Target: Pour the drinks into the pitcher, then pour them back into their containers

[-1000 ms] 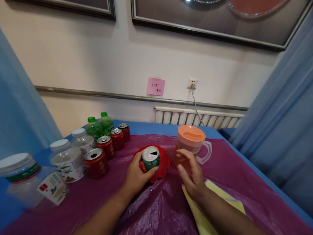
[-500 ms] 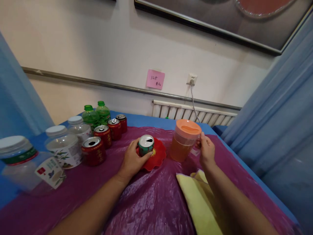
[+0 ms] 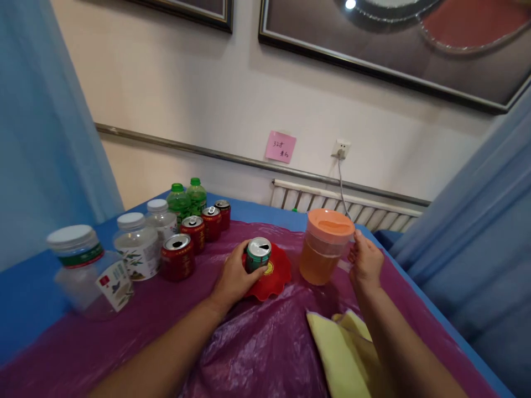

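Observation:
My left hand (image 3: 235,276) is wrapped round a green drink can (image 3: 258,257) with an opened silver top. The can stands upright over a red scalloped plate (image 3: 279,276); whether its base touches the plate is hidden. On the right, my right hand (image 3: 366,257) is closed at the handle side of a clear pitcher (image 3: 318,260). The pitcher has an orange lid (image 3: 331,224) and holds amber liquid. It looks upright, just right of the plate; the handle itself is mostly hidden by my fingers.
Left of my left hand stand several red cans (image 3: 178,260), clear jars with white lids (image 3: 136,249) and green bottles (image 3: 179,204). A folded yellow cloth (image 3: 338,348) lies before the pitcher. Purple plastic sheeting (image 3: 257,348) covers the blue table (image 3: 29,293). A radiator (image 3: 307,199) is behind.
The camera view has shifted, so everything sits further right and slightly lower. Both hands keep their holds on the can and pitcher, with no clear movement of either thing.

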A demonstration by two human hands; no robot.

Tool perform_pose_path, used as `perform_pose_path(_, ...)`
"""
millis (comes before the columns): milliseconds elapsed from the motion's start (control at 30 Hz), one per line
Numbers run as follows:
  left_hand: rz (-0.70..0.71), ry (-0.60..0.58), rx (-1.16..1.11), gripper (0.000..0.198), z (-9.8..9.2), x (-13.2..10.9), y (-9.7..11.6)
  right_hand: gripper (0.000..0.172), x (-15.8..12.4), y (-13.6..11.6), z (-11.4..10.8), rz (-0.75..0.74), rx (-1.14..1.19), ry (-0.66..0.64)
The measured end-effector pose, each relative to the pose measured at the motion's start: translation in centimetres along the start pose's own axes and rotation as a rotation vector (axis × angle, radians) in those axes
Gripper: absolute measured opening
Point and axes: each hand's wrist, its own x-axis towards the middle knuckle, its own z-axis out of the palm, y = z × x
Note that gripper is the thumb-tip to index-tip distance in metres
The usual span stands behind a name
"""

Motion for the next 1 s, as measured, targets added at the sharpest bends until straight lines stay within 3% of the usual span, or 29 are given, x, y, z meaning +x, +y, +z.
perform_pose_path(200,0.018,-0.024,0.054,0.067,-0.1,0.0,-0.7,0.046,2.2,-5.3,3.5,-0.096,0.056,-0.042)
perform_pose_path(300,0.002,-0.017,0.066,0.069,-0.2,0.0,-1.0,0.045,2.2,-6.5,4.9,-0.088,0.092,-0.083)
perform_pose_path(467,-0.005,-0.008,0.078,0.069,-0.5,-0.1,-1.0,0.044,0.8,-4.1,4.7,0.032,0.136,-0.138)
perform_pose_path(633,-0.01,-0.021,0.103,0.071,-0.6,-0.2,-0.8,0.043,0.8,-2.1,3.4,0.069,0.023,-0.232)
perform_pose_path(1000,0.043,-0.086,0.189,0.077,-0.7,-1.0,0.1,0.057,2.7,-1.8,1.6,-0.15,-0.295,-0.289)
